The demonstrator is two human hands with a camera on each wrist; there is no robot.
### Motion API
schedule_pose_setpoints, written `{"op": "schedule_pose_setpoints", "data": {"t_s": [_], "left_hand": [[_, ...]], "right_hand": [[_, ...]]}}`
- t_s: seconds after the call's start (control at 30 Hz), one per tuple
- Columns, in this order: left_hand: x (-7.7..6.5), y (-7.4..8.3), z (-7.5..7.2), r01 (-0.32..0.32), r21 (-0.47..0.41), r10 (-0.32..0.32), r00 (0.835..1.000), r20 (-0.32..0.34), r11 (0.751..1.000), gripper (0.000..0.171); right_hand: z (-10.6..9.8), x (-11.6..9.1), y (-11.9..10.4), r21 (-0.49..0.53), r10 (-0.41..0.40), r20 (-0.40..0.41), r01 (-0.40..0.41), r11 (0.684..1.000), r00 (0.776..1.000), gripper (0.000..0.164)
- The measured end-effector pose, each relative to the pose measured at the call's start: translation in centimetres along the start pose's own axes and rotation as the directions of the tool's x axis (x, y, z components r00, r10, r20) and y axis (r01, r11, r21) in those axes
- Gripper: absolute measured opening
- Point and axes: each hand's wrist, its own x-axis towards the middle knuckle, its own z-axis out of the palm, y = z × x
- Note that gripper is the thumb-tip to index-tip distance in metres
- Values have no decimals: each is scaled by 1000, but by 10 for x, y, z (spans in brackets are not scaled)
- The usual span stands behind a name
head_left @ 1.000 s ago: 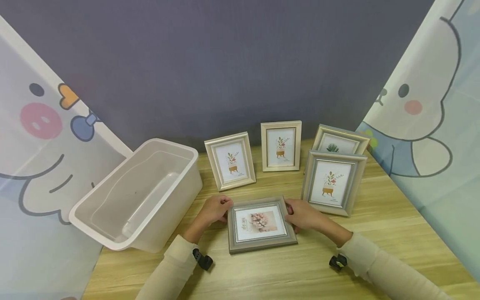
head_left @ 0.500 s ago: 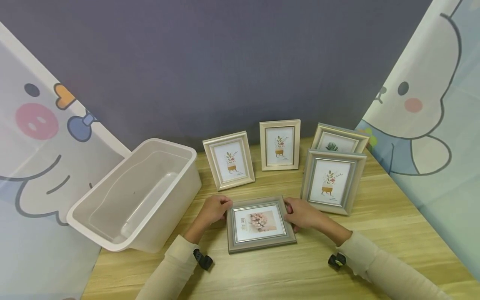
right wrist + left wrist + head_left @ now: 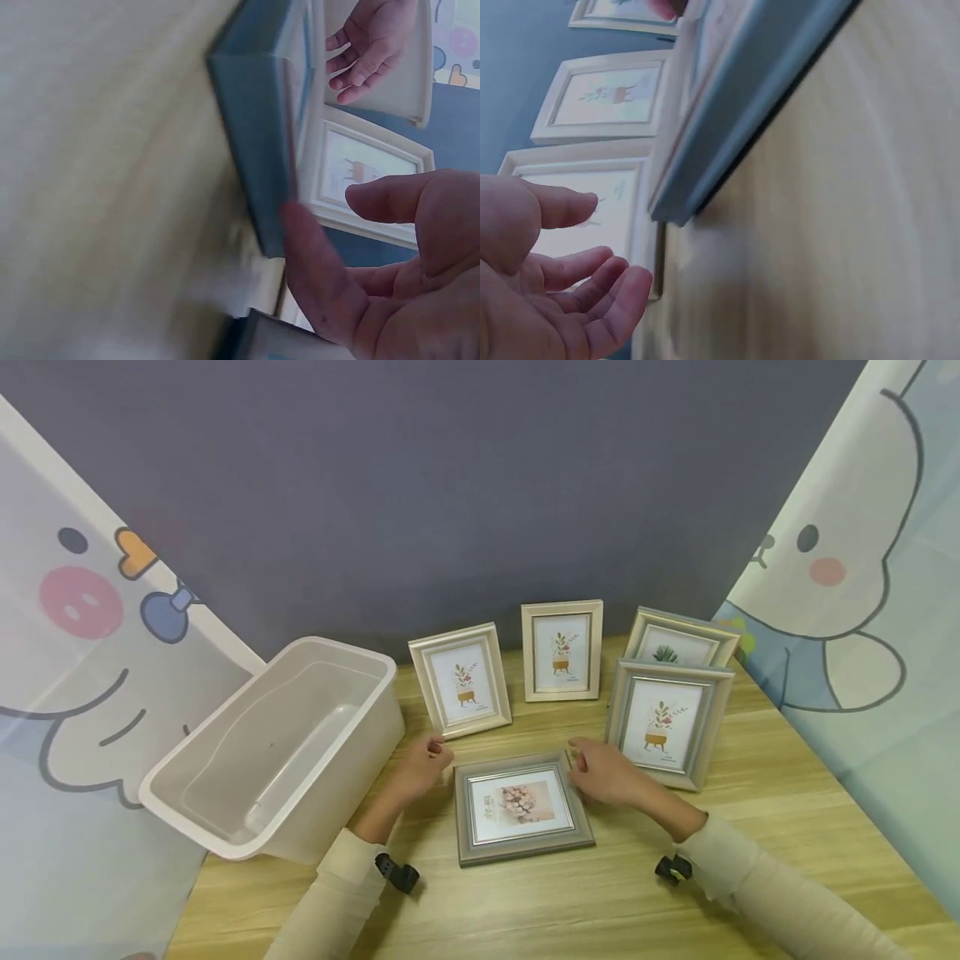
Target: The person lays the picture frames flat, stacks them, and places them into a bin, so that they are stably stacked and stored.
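Note:
A grey-brown picture frame (image 3: 477,839) with a pink flower print lies flat on the table, face up. Just off its left edge is my left hand (image 3: 422,767), its fingers loosely bent around nothing. The left wrist view shows a gap between that hand (image 3: 562,277) and the frame (image 3: 712,120). My right hand (image 3: 606,772) is at the frame's right edge. In the right wrist view its thumb and fingers stand apart, and one finger (image 3: 319,277) overlaps the frame's side (image 3: 255,135); whether it touches, I cannot tell.
Behind stand two cream picture frames (image 3: 504,675) (image 3: 528,652). At the right a grey frame (image 3: 705,735) partly hides a gold-toned one (image 3: 726,643). A beige plastic tub (image 3: 337,777) stands at the left. A dark partition (image 3: 450,485) rises behind the table.
My left hand has let go of the flower-print frame and moved slightly left and away from it. The right hand has loosened its grip and lifted a little. The frame stays in place.

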Motion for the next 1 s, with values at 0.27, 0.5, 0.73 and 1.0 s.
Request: {"op": "schedule_pose_setpoints", "data": {"t_s": [0.27, 0.5, 0.73, 1.0], "left_hand": [[6, 1, -17, 23, -87, -23, 1000, 2, 996, 64], [10, 4, -22, 11, -73, -10, 1000, 7, 997, 87], [21, 5, -26, -21, -132, 17, 999, -27, 991, 89], [36, 12, -21, -66, -302, 43, 996, -85, 951, 76]], "right_hand": [[-19, 10, -16, -51, -63, -63, 60, 997, 996, 57], [-38, 26, -41, -88, -169, -170, 156, 984, 971, 44], [-52, 47, -66, -68, -295, -285, 287, 955, 912, 36], [-59, 76, -85, -63, -352, -337, 352, 934, 873, 34]]}}
